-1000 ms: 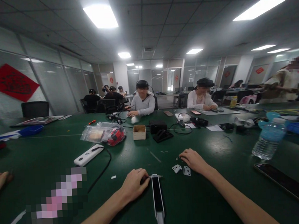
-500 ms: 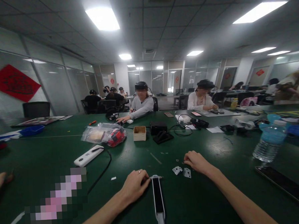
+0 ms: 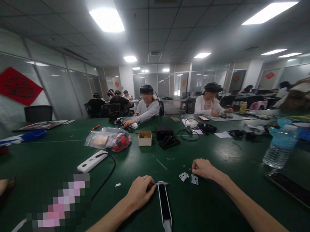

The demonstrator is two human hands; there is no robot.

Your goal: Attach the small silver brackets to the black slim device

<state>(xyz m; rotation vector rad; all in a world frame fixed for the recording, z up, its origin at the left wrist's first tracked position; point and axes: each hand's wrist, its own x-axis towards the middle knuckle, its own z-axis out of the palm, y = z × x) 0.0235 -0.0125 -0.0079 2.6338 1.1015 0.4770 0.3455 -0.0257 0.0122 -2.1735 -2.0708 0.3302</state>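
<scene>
Since a second ago, my right hand (image 3: pixel 203 168) has slid slightly rightward. The white-framed bar (image 3: pixel 164 200) lies on the worktop (image 3: pixel 201 214) before me, its far end at my left hand (image 3: pixel 140 191), fingers bent; I cannot tell whether they pinch it. Right fingers curl beside small bits (image 3: pixel 184 166) near two brackets (image 3: pixel 194 179), grip unclear.

Tabletop (image 3: pixel 219 150): smooth, semi-gloss, glare right of centre. Lower-centre strip device (image 3: pixel 164 202): smooth, rim looks plastic. Plates (image 3: pixel 194 179) beside it: matt, metal or plastic unclear. Mid-frame box (image 3: pixel 145 140): matt, card-like. Bag (image 3: pixel 99 137) left: shiny crinkled plastic.
</scene>
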